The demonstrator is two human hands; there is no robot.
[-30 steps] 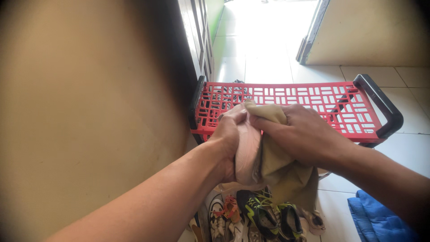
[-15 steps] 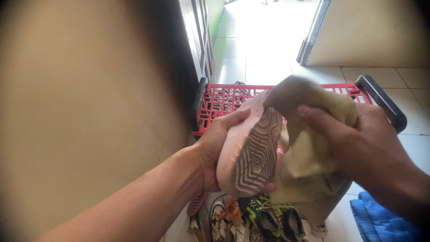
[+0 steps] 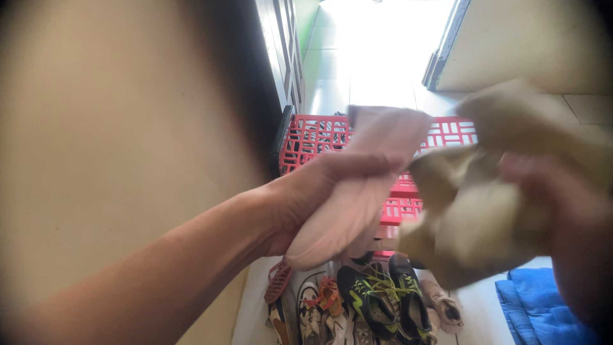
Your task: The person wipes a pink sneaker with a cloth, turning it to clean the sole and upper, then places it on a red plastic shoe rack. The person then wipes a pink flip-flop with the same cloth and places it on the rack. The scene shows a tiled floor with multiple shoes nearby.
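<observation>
Since half a second ago the pink shoe (image 3: 357, 191) has turned: ribbed sole no longer faces the camera, pale side does. Left hand (image 3: 313, 191) has fingers wrapped round its middle. Right hand (image 3: 562, 204) is motion-blurred behind the bunched khaki cloth (image 3: 485, 211), now pulled right, off the shoe; finger state can't be told. Red lattice rack (image 3: 313, 137) sits behind, shoe pile (image 3: 364, 300) near floor, blue fabric (image 3: 536, 306) near right. Wall close on left; open tiled floor far, toward the doorway
</observation>
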